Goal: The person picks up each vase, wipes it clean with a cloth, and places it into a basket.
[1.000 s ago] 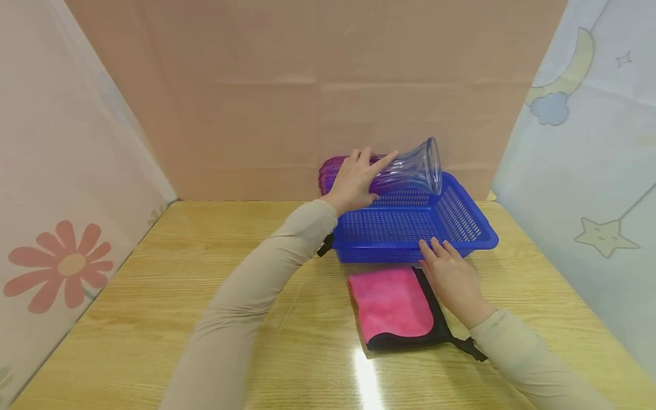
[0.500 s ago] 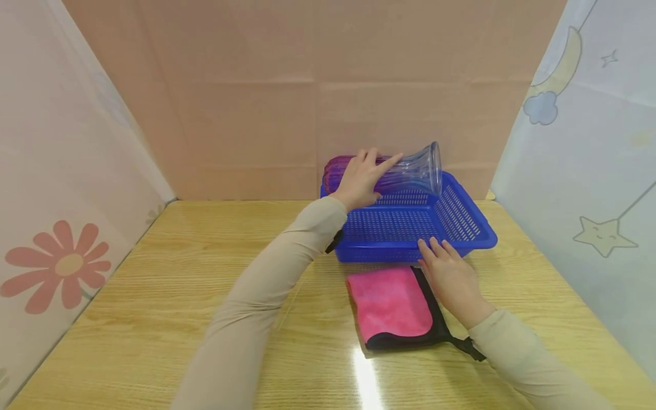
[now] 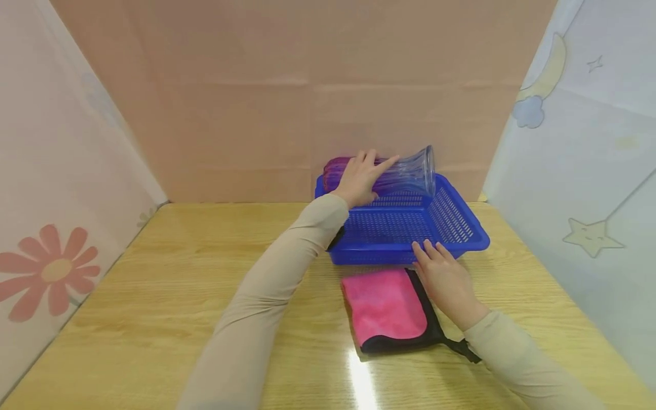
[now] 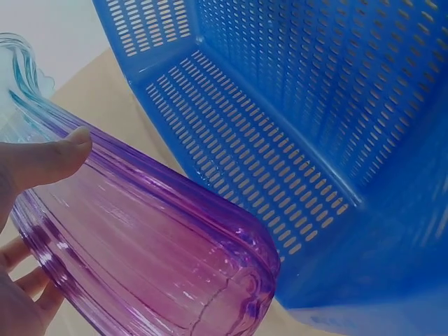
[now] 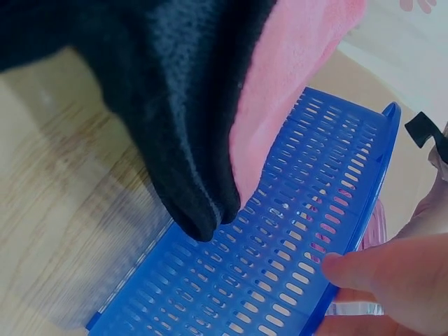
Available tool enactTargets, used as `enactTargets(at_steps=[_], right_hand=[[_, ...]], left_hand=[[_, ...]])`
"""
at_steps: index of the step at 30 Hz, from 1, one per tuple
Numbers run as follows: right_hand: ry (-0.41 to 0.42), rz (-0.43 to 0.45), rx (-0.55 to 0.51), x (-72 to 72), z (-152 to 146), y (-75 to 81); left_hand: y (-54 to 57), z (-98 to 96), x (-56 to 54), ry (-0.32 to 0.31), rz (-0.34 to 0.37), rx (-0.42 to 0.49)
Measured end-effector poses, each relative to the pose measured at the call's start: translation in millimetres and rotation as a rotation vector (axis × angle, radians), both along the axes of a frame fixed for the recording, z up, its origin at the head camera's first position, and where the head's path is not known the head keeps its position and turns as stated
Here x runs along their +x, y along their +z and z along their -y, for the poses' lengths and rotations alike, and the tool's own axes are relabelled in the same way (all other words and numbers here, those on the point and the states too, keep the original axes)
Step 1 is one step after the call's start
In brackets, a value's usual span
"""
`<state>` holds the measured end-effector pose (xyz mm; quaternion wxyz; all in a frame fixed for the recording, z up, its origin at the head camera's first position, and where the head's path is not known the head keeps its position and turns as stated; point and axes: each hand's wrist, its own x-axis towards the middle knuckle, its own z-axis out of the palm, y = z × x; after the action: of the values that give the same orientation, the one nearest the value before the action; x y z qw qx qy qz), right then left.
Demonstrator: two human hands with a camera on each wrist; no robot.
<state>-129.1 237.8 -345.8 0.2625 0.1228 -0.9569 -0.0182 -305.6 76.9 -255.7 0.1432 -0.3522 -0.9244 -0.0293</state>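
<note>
My left hand (image 3: 357, 181) grips a ribbed glass vase (image 3: 409, 172), purple at the base and fading to clear blue at the flared mouth. The vase lies sideways above the back of a blue slotted plastic basket (image 3: 381, 246), base left and mouth right. In the left wrist view, thumb and fingers wrap the purple glass vase (image 4: 157, 231), apart from the basket wall (image 4: 231, 154). My right hand (image 3: 447, 282) holds the basket's near rim; in the right wrist view its thumb (image 5: 364, 271) presses the outer side, and the other fingers are partly hidden.
A folded pink cloth (image 3: 386, 307) with black edging and a black strap (image 3: 463, 348) lies on the wooden table (image 3: 169, 307) in front of the basket. A tan backdrop (image 3: 230, 102) stands close behind the basket, with patterned side panels (image 3: 574, 171) left and right.
My left hand has brought the vase slightly down and to the right relative to the basket. The right hand keeps its place on the rim. The whole head view has shifted a little.
</note>
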Motion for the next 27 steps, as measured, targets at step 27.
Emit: enactTargets(at_steps=[27], right_hand=[[-0.009, 0.011, 0.017, 3.2, 1, 2.7]], left_hand=[[-13.4, -23.8, -20.0, 0.064, 0.116, -0.092]])
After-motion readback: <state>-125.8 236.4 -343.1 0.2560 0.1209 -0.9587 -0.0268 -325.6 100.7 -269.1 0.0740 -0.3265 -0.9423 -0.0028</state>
